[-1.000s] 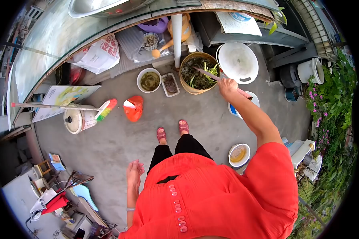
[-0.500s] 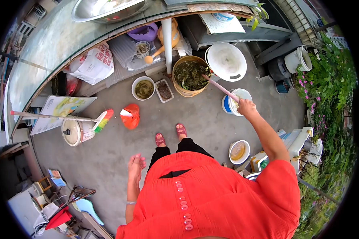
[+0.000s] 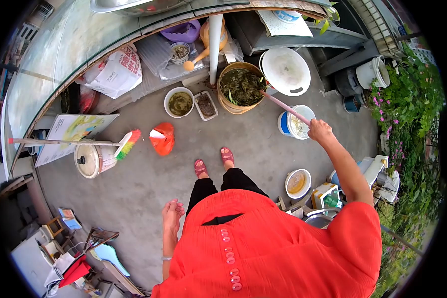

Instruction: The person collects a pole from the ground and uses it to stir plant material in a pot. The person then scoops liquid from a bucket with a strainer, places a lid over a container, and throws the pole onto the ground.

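- right hand (image 3: 320, 130) gripped one end of a long thin pink stick (image 3: 288, 108), the other at a round tan leaf-filled tub (image 3: 232, 107)
- stick seemed light, stiff, best held there
- left hand (image 3: 172, 212) hung open, empty

Red Chinese characters (image 3: 127, 65), illegible at this size, on a white bag (image 3: 109, 82).

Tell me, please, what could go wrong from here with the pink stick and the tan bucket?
The right hand has the pink stick in the tan bucket; a hard push might tip it, since the left hand is not steadying it. Wet-looking leafy matter could splash over its rim. The stick crosses the white-and-blue bucket in view, so a low swing might knock that.
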Action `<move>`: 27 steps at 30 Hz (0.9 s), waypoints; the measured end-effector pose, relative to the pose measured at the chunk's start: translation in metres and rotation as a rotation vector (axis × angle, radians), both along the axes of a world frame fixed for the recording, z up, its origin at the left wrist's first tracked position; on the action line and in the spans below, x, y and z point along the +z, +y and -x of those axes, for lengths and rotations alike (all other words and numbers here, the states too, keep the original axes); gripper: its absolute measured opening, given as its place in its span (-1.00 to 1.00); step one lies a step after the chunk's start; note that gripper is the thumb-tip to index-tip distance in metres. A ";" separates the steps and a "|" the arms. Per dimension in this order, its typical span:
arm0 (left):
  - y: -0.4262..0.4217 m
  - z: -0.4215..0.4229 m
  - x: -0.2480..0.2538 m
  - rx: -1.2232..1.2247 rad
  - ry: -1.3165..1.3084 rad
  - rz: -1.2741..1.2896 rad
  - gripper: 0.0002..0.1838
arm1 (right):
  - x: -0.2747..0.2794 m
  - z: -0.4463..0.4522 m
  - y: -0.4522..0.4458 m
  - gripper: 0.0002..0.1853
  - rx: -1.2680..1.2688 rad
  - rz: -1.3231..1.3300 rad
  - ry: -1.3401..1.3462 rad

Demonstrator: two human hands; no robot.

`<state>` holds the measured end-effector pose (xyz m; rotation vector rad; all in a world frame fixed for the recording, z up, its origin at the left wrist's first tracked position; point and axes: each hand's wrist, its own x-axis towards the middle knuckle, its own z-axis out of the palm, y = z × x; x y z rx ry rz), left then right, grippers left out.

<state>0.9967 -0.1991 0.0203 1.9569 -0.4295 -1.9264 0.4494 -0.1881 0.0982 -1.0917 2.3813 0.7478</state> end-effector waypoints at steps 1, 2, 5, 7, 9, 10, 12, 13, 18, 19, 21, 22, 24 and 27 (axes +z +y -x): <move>-0.001 -0.001 -0.001 0.012 0.003 0.004 -0.74 | 0.011 -0.003 -0.006 -0.73 -0.011 0.003 0.003; -0.002 -0.002 -0.002 0.022 0.006 0.006 -0.73 | 0.011 -0.001 -0.009 -0.73 0.034 -0.001 -0.003; -0.003 -0.010 -0.010 0.018 -0.024 -0.022 -0.73 | 0.007 0.009 -0.026 -0.73 0.136 -0.019 -0.013; -0.005 -0.013 -0.010 0.027 -0.028 -0.026 -0.74 | -0.003 0.004 -0.047 -0.75 0.157 -0.017 -0.018; -0.012 -0.015 -0.007 0.053 -0.036 -0.011 -0.74 | -0.029 0.007 -0.061 -0.78 0.232 0.038 -0.022; -0.013 -0.015 -0.004 0.071 -0.042 -0.003 -0.74 | -0.044 0.007 -0.064 -0.78 0.242 0.072 -0.024; -0.012 -0.018 -0.002 0.087 -0.051 -0.011 -0.75 | -0.072 0.005 -0.067 -0.79 0.257 0.134 -0.030; -0.010 -0.019 -0.004 0.088 -0.052 -0.020 -0.75 | -0.083 -0.003 -0.069 -0.78 0.290 0.156 -0.018; -0.006 -0.016 -0.003 0.105 -0.124 -0.093 -0.76 | -0.113 -0.011 -0.091 -0.71 0.033 -0.015 -0.095; -0.006 -0.013 -0.004 0.095 -0.136 -0.113 -0.76 | -0.128 -0.004 -0.090 -0.70 0.000 -0.014 -0.117; -0.006 -0.008 -0.004 0.065 -0.153 -0.151 -0.75 | -0.144 -0.004 -0.090 -0.70 -0.079 0.014 -0.163; -0.007 -0.003 -0.005 0.049 -0.155 -0.161 -0.74 | -0.150 -0.004 -0.091 -0.69 -0.119 0.031 -0.183; -0.016 0.010 -0.009 0.019 -0.154 -0.163 -0.74 | -0.159 -0.002 -0.096 -0.72 -0.073 0.023 -0.153; -0.025 0.020 -0.002 -0.035 -0.177 -0.152 -0.72 | -0.163 0.004 -0.096 -0.75 0.017 0.054 -0.124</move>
